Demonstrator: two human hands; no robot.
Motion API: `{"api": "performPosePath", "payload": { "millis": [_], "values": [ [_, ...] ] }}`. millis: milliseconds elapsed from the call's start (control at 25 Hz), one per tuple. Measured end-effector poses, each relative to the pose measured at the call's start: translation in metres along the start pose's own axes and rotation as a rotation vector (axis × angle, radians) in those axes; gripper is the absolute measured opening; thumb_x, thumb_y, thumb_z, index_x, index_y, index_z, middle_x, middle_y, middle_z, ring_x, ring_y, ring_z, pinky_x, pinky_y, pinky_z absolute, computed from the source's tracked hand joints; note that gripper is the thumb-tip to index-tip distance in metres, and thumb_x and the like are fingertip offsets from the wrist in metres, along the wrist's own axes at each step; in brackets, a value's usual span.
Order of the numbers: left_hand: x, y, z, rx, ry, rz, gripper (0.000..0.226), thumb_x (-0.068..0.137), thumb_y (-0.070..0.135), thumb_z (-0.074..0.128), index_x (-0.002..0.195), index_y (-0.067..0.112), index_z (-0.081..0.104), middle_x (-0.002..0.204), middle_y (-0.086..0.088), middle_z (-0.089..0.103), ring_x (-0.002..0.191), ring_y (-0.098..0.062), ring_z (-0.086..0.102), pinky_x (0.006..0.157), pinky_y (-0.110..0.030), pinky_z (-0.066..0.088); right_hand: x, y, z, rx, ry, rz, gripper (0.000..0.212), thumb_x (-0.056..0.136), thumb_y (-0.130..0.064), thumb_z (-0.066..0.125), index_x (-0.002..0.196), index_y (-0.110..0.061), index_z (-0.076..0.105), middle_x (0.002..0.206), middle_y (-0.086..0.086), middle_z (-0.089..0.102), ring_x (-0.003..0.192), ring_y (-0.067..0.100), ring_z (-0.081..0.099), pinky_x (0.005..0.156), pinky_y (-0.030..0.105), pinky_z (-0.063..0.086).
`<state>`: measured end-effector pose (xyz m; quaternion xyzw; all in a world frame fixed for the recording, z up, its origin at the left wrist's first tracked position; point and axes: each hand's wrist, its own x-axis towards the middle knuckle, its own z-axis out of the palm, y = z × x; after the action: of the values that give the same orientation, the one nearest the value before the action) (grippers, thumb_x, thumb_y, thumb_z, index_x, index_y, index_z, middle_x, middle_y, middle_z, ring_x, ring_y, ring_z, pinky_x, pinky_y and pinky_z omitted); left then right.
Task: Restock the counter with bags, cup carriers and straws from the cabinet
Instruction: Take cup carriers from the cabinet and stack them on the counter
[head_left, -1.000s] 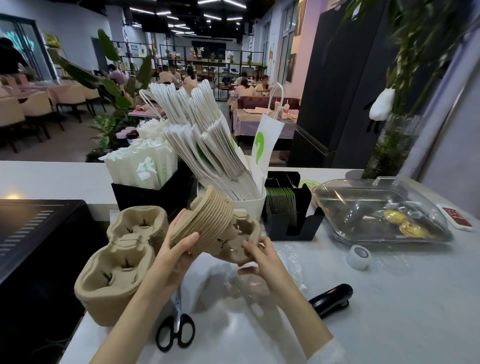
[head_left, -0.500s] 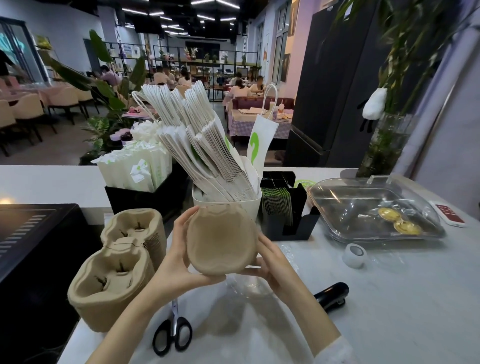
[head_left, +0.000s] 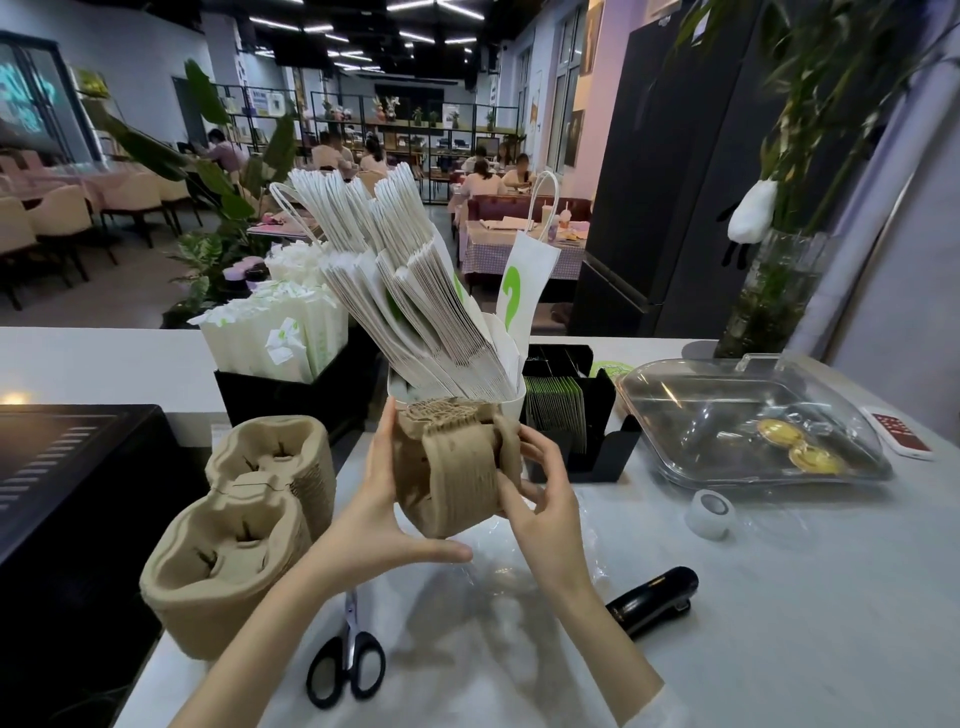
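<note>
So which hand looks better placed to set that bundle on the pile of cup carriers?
Probably the left hand: it cradles the held stack of carriers from below, nearest the pile. The right hand only steadies the far side.

Your pale tabletop (head_left: 779, 623) carries a cup carrier stack (head_left: 234, 551), scissors (head_left: 347, 660), a black stapler (head_left: 655, 597), a tape roll (head_left: 711, 513), and a clear lidded tray (head_left: 748, 415).

Brown pulp cup carrier stack (head_left: 457, 467) held upright above counter
</note>
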<state>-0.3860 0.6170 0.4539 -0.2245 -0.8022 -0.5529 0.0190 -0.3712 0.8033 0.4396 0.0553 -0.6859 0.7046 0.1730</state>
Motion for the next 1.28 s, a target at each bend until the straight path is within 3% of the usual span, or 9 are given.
{"api": "performPosePath", "payload": {
  "millis": [120,320,400,560,640,800,920,1080,1280],
  "values": [
    [0.001,0.004,0.001,-0.131,0.058,-0.039,0.134,0.046,0.056,0.088,0.146,0.05,-0.001,0.148,0.021,0.032,0.128,0.011,0.041,0.102,-0.028,0.046,-0.004,-0.004,-0.001,-0.066,-0.027,-0.038,0.047,0.086,-0.014,0.068,0.123,-0.04,0.052,0.121,-0.015,0.057,0.104,0.014,0.065,0.075,0.038,0.059],
    [-0.003,0.001,-0.009,-0.292,0.097,0.002,0.11,0.054,0.027,0.087,0.143,0.045,0.024,0.14,0.009,0.048,0.127,-0.012,0.05,0.098,-0.038,0.05,0.0,-0.011,-0.01,0.06,-0.18,-0.038,0.044,0.085,-0.037,0.063,0.126,-0.026,0.056,0.123,0.0,0.056,0.096,0.023,0.067,0.072,0.041,0.06],
    [-0.007,0.0,-0.013,-0.361,0.046,0.0,0.11,0.054,0.024,0.088,0.144,0.042,0.026,0.142,0.003,0.049,0.128,-0.022,0.051,0.097,-0.038,0.05,0.005,-0.013,-0.015,0.099,-0.224,0.006,0.043,0.088,-0.034,0.061,0.128,-0.02,0.058,0.117,0.006,0.057,0.093,0.027,0.065,0.069,0.039,0.059],
    [-0.011,-0.001,-0.01,-0.395,-0.017,0.002,0.109,0.058,0.016,0.085,0.146,0.038,0.024,0.142,-0.003,0.05,0.129,-0.03,0.05,0.1,-0.044,0.046,0.013,-0.017,-0.022,0.076,-0.281,0.025,0.04,0.084,-0.021,0.066,0.124,-0.019,0.061,0.091,-0.007,0.056,0.075,0.014,0.061,0.06,0.034,0.057],
    [-0.01,-0.001,-0.011,-0.399,-0.024,0.002,0.111,0.058,0.018,0.087,0.147,0.037,0.023,0.142,-0.003,0.049,0.129,-0.03,0.05,0.1,-0.044,0.046,0.016,-0.019,-0.024,0.028,-0.297,0.027,0.044,0.078,-0.028,0.072,0.121,-0.024,0.061,0.095,-0.009,0.057,0.073,0.013,0.061,0.058,0.032,0.056],
    [-0.006,0.003,-0.008,-0.396,-0.034,0.0,0.116,0.054,0.032,0.091,0.147,0.037,0.022,0.142,-0.001,0.048,0.128,-0.027,0.05,0.097,-0.041,0.046,0.019,-0.025,-0.03,-0.123,-0.379,0.031,0.056,0.079,-0.029,0.076,0.129,-0.039,0.053,0.117,-0.01,0.062,0.089,0.007,0.064,0.074,0.029,0.057],
    [-0.003,0.004,-0.003,-0.404,-0.031,0.013,0.112,0.056,0.025,0.089,0.145,0.042,0.024,0.14,0.001,0.05,0.127,-0.026,0.052,0.096,-0.039,0.048,0.021,-0.028,-0.032,-0.143,-0.42,0.045,0.059,0.084,-0.018,0.074,0.133,-0.039,0.049,0.117,-0.007,0.067,0.104,0.009,0.065,0.083,0.029,0.056],
    [-0.002,0.002,0.005,-0.448,0.012,-0.002,0.108,0.057,0.018,0.085,0.144,0.044,0.026,0.137,0.004,0.053,0.125,-0.025,0.054,0.089,-0.033,0.052,0.025,-0.028,-0.03,-0.156,-0.409,0.038,0.055,0.085,-0.017,0.073,0.131,-0.034,0.05,0.117,-0.004,0.067,0.106,0.01,0.064,0.08,0.022,0.052],
    [0.001,0.001,-0.001,-0.396,0.024,-0.016,0.111,0.056,0.028,0.087,0.146,0.045,0.024,0.139,0.004,0.052,0.128,-0.023,0.052,0.097,-0.039,0.05,0.038,-0.024,-0.024,-0.177,-0.453,0.044,0.053,0.086,-0.021,0.072,0.133,-0.031,0.049,0.118,-0.003,0.068,0.104,0.019,0.065,0.091,0.034,0.053]
  ]
}}
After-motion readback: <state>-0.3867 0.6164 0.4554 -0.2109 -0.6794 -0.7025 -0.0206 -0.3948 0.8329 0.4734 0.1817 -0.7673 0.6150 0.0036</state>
